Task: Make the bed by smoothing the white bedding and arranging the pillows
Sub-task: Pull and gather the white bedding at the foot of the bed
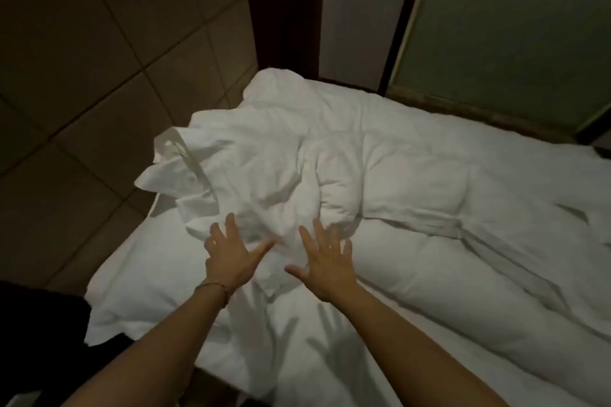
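Left hand (231, 258) and right hand (325, 261) spread flat, fingers released, nothing grasped, over crumpled duvet (281, 168) heaped near bed's left edge. Bunch best pressed outward toward edges, creases swept flat. Pillow (139, 281) at near-left corner.

Single head-worn, wide-angle view, looking forward and steeply down over the bed (429, 291). Close range: both forearms enter from the lower edge. No second view to compare.

No readable text, label, brand, number or sign shows anywhere in this view.
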